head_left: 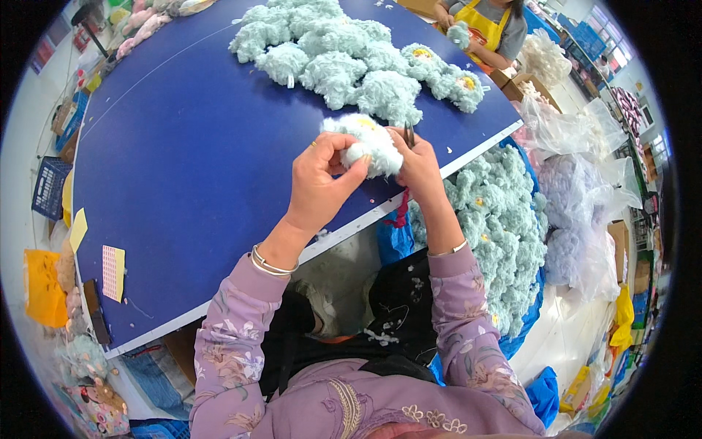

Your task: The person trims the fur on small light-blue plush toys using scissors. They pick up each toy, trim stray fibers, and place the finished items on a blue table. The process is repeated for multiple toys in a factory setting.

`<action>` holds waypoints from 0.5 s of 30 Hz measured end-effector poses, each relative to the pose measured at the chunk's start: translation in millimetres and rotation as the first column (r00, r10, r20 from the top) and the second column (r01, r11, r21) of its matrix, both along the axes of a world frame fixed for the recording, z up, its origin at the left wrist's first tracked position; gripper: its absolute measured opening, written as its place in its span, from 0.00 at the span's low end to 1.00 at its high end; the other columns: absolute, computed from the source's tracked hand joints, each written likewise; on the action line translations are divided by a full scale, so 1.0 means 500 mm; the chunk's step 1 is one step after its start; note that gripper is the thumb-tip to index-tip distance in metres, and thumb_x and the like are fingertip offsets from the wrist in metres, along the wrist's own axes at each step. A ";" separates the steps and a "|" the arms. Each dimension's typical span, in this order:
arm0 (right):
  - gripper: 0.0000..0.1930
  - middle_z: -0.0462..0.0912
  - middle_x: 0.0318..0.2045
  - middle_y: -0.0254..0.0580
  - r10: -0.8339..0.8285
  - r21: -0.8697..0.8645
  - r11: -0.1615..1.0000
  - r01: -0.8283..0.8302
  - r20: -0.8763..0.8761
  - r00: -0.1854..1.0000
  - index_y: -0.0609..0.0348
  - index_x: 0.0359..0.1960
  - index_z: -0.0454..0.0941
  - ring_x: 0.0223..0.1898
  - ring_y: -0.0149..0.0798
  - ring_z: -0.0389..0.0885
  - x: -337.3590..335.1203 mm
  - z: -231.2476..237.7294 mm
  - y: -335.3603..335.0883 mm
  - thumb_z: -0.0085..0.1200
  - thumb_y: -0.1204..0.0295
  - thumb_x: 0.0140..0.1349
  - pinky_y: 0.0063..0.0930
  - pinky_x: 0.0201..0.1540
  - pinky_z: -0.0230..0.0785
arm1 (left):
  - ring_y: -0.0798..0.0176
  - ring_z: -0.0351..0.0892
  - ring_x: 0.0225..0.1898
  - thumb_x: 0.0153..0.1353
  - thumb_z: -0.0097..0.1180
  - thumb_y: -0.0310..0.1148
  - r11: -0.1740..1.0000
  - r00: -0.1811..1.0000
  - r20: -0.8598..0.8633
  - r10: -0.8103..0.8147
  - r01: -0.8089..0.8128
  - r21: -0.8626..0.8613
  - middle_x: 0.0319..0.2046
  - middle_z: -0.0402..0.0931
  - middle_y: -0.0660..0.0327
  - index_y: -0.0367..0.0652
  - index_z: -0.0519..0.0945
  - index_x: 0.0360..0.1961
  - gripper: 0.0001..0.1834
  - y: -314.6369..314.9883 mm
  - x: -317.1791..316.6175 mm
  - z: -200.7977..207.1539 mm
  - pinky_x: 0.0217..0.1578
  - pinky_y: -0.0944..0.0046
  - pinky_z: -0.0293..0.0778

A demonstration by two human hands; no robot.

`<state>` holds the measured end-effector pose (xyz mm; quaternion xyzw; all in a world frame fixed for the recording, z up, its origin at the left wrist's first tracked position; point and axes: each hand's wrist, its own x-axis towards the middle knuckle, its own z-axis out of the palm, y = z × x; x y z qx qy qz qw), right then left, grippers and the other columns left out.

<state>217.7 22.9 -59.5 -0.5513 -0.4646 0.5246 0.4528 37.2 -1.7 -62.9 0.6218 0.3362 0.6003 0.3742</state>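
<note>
Above the table's near edge, a pale fluffy plush toy (374, 155) with a yellow patch on top is held between my hands. My left hand (319, 175) pinches its left side with thumb and fingers. My right hand (420, 170) is closed at its right side, gripping small scissors (409, 134) whose dark metal blades point up past the fingers. The scissors' handles are mostly hidden in the palm. A red strip (401, 210) hangs below that hand. Just beyond lies a heap of pale blue-green plush toys (333, 73), some showing yellow faces.
The blue table (183, 161) has a white edge. At my right stands a blue bag (537, 293) full of plush toys (497, 219), near clear plastic bags (578, 212). Across the table, a person in a yellow apron (479, 25) handles a plush toy. A patterned card (113, 272) lies left.
</note>
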 end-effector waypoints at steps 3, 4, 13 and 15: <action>0.19 0.75 0.18 0.31 -0.199 0.346 0.936 0.058 0.389 0.899 0.67 0.39 0.79 0.20 0.23 0.68 -0.004 -0.005 0.000 0.54 0.59 0.65 0.21 0.23 0.60 | 0.75 0.77 0.29 0.59 0.61 0.23 0.985 0.995 0.095 0.017 0.000 -0.172 0.33 0.79 0.63 0.34 0.77 0.40 0.09 0.006 0.003 -0.004 0.30 0.75 0.76; 0.18 0.71 0.16 0.30 -0.242 0.412 0.907 0.081 0.354 0.904 0.69 0.38 0.79 0.19 0.21 0.63 -0.003 -0.007 -0.001 0.56 0.60 0.64 0.21 0.22 0.56 | 0.75 0.78 0.28 0.59 0.61 0.24 0.986 0.997 0.063 0.045 -0.034 -0.165 0.32 0.80 0.62 0.33 0.77 0.40 0.09 0.006 0.002 -0.001 0.29 0.75 0.76; 0.11 0.74 0.23 0.27 0.039 0.441 0.894 -0.083 0.108 0.993 0.66 0.41 0.79 0.22 0.18 0.64 -0.039 0.026 -0.054 0.54 0.70 0.64 0.16 0.22 0.56 | 0.74 0.78 0.25 0.62 0.59 0.27 0.975 0.995 0.096 0.013 0.008 -0.221 0.31 0.81 0.60 0.31 0.78 0.41 0.10 0.002 0.004 0.006 0.27 0.74 0.76; 0.11 0.76 0.23 0.29 0.055 0.323 0.945 -0.047 -0.015 0.998 0.65 0.41 0.79 0.21 0.18 0.66 -0.032 0.029 -0.048 0.53 0.70 0.64 0.15 0.22 0.57 | 0.74 0.78 0.24 0.63 0.58 0.29 0.971 0.986 0.167 -0.021 0.060 -0.231 0.30 0.81 0.60 0.31 0.78 0.41 0.11 0.001 0.005 0.007 0.27 0.74 0.76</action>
